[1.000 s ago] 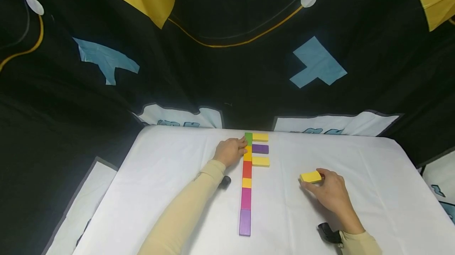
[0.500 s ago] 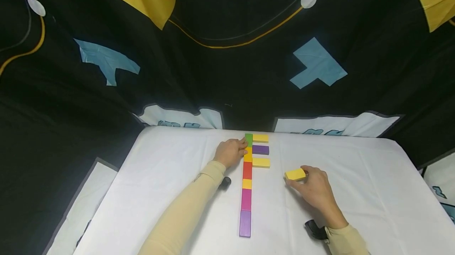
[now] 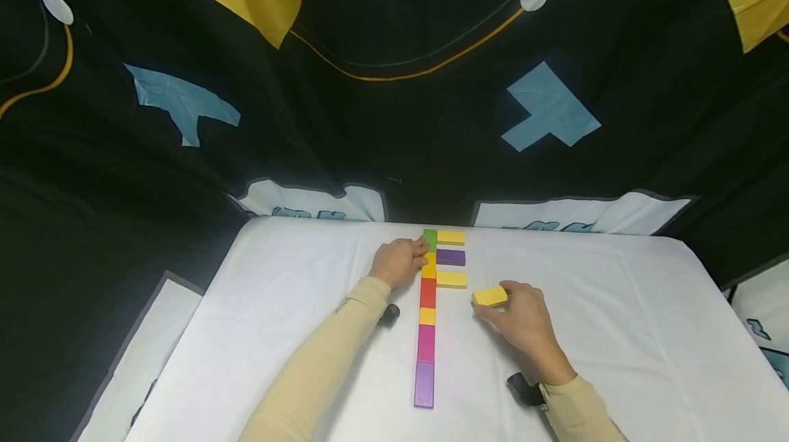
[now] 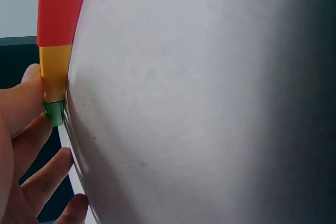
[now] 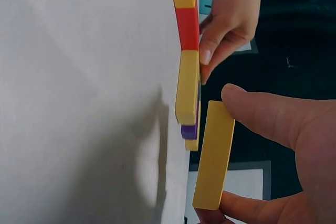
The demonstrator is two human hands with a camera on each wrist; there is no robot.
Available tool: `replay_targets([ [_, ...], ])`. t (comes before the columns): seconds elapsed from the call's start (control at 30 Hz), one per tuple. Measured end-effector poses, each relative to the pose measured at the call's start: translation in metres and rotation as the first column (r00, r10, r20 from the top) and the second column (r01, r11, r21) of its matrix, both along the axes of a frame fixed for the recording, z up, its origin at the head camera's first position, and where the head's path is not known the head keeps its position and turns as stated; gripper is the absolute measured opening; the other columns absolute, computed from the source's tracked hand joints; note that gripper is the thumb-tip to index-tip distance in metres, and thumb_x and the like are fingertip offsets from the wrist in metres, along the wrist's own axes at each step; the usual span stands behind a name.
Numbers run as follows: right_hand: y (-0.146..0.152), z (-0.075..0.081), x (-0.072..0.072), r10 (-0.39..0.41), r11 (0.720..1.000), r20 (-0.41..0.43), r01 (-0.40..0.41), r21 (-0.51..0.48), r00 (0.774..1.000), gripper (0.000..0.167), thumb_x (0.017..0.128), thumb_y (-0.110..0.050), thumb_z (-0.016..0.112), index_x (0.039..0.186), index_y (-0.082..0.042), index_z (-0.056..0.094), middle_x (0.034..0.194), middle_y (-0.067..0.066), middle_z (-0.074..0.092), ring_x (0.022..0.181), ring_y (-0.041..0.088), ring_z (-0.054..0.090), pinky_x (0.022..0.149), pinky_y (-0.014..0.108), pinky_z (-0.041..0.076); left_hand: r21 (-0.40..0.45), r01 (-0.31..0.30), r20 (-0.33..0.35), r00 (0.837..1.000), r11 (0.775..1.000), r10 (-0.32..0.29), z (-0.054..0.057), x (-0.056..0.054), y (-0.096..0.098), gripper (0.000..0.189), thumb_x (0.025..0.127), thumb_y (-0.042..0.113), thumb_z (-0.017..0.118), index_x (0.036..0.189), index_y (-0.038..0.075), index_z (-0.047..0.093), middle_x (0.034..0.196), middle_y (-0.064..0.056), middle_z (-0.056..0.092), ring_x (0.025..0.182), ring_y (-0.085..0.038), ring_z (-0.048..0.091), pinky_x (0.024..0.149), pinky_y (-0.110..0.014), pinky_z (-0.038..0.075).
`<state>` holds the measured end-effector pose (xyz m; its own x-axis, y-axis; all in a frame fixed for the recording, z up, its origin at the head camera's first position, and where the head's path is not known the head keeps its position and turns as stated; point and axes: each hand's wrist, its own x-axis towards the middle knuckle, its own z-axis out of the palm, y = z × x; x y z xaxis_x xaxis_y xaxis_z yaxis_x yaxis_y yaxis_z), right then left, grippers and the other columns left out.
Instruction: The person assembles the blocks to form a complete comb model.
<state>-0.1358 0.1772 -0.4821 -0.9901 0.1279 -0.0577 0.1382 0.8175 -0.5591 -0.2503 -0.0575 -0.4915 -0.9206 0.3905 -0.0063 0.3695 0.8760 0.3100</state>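
My right hand [image 3: 524, 315] pinches a yellow block [image 3: 490, 297] by its two ends between thumb and fingers. The right wrist view shows that yellow block [image 5: 215, 156] held over the white cloth. My left hand [image 3: 399, 262] touches the far end of a straight row of blocks, its fingertips at the green block [image 3: 430, 239] and an orange-yellow block [image 3: 428, 266]. In the left wrist view, the left hand's thumb and fingers [image 4: 31, 182] are extended. From the row's right side, a yellow block [image 3: 451, 238], a purple block [image 3: 451, 258] and another yellow block [image 3: 451, 280] stick out.
Nearer me the row continues with a red block [image 3: 428, 293], a small orange-yellow block [image 3: 427, 316], a magenta block [image 3: 426, 343] and a light purple block [image 3: 424, 385]. White cloth [image 3: 616, 332] covers the table. A dark curtain [image 3: 394, 140] hangs behind it.
My right hand has carried the yellow block leftward and slightly away from me, closer to the row. The left hand and the row have stayed in place.
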Motion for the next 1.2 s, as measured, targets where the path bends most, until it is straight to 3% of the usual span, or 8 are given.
replay_targets([
  [1.2,-0.048,-0.008,-0.007,0.060,0.990,0.031,-0.063,0.127,0.998,0.070,0.073,-0.041,0.088,0.119,0.007,0.066,0.098,0.016,0.066,0.092,0.029,0.054,0.077,0.043,0.052,-0.049,-0.021,0.041,0.999,0.999,0.023,-0.001,-0.002,0.001,0.048,0.099,0.038,0.063,0.145,0.026,0.054,0.152,0.006,0.048,0.133,-0.023,0.054,0.109,-0.046,0.043],
])
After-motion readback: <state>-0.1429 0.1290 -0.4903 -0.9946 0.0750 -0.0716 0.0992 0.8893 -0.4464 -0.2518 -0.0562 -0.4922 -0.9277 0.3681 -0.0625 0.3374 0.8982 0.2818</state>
